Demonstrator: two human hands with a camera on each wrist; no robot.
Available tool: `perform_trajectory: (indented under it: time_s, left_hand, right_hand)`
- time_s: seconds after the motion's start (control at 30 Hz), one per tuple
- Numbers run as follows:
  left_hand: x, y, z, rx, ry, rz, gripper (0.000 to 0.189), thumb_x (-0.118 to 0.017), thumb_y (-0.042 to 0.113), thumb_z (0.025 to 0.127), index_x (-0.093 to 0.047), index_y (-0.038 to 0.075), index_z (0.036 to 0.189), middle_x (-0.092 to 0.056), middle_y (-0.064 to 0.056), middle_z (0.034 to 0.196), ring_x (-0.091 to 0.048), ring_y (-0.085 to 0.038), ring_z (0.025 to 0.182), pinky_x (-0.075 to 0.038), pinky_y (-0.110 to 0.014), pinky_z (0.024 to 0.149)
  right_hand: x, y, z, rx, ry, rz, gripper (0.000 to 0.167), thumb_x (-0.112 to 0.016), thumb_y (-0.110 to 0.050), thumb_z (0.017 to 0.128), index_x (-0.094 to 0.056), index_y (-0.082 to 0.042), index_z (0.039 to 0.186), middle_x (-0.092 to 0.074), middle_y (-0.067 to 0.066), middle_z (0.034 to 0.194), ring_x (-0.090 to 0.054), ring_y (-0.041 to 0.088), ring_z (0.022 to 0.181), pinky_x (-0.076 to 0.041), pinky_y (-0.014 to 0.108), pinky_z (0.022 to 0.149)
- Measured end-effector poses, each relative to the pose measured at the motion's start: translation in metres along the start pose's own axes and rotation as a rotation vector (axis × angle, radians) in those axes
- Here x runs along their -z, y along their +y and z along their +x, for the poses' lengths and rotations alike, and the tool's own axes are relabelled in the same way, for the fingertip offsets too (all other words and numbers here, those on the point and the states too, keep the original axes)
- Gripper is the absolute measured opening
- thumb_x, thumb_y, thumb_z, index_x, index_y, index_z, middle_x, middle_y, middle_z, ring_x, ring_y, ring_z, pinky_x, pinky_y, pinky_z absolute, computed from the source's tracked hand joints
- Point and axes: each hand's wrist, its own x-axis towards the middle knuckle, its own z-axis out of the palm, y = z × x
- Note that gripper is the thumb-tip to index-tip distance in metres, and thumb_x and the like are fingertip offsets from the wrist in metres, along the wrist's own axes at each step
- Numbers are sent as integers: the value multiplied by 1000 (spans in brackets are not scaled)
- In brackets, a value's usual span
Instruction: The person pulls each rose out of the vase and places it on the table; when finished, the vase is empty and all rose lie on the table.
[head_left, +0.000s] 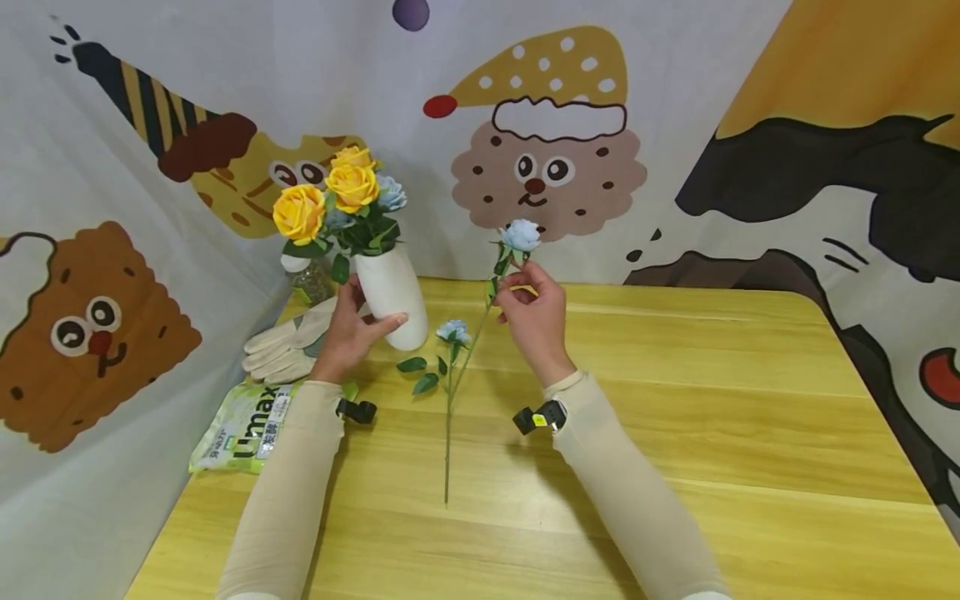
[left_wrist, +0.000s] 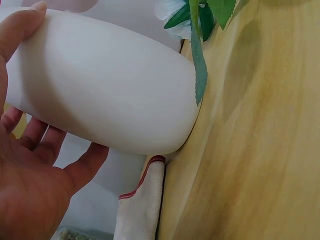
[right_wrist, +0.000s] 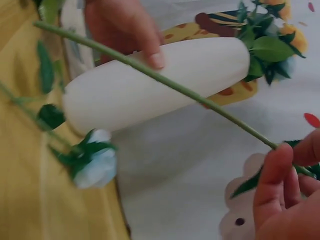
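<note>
A white vase (head_left: 393, 296) stands on the table, holding yellow roses (head_left: 351, 185) and pale blue ones (head_left: 391, 193) with green leaves. My left hand (head_left: 354, 329) grips the vase from its left side, thumb across the front; the left wrist view shows fingers curled behind the white wall. To the right of the vase, my right hand (head_left: 536, 312) pinches the stem of a single blue rose (head_left: 521, 236) just below its bloom. In the right wrist view its green stem (right_wrist: 175, 90) slants across in front of the vase. Another blue rose (head_left: 453, 332) lies on the table.
Left of the vase are a pair of whitish gloves (head_left: 281, 346), a lidded jar (head_left: 307, 282) and a green printed packet (head_left: 242, 425). A cartoon-printed cloth (head_left: 442, 50) hangs behind the wooden table (head_left: 712, 417).
</note>
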Motion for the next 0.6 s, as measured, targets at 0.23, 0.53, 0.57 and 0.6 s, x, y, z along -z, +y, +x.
perform_trajectory:
  time_s: [0.23, 0.53, 0.57, 0.6]
  left_hand:
    - [2, 0, -1, -22, 11, 10, 89, -87, 23, 90, -29, 20, 157, -48, -12, 152, -49, -28, 142, -49, -60, 112]
    - [0, -1, -1, -23, 14, -5, 90, -87, 23, 90, -29, 21, 158, -48, -13, 154, -49, -29, 144, -50, -60, 112]
    - [0, -1, -1, -21, 14, -7, 89, -88, 22, 89, -29, 20, 157, -48, -13, 154, -49, -29, 143, -50, -60, 112]
    - [0, -1, -1, -22, 12, -7, 90, -88, 21, 89, -29, 20, 158, -48, -13, 154, -49, -30, 143, -50, -60, 112]
  right_hand:
    - [12, 18, -5, -162, -158, -79, 34, -67, 0, 98, -67, -1, 132, -65, 8, 101, -71, 20, 76, -59, 27, 57]
    - [20, 38, -12, -306, -219, -131, 50, -67, 0, 96, -61, -9, 144, -69, 8, 107, -76, 31, 86, -62, 42, 63]
    - [21, 40, -12, -319, -223, -133, 48, -67, 0, 96, -62, -9, 142, -69, 8, 106, -76, 37, 90, -62, 41, 63]
    - [22, 42, -13, -332, -229, -133, 46, -67, 1, 95, -64, -9, 140, -69, 9, 107, -75, 43, 93, -62, 40, 63]
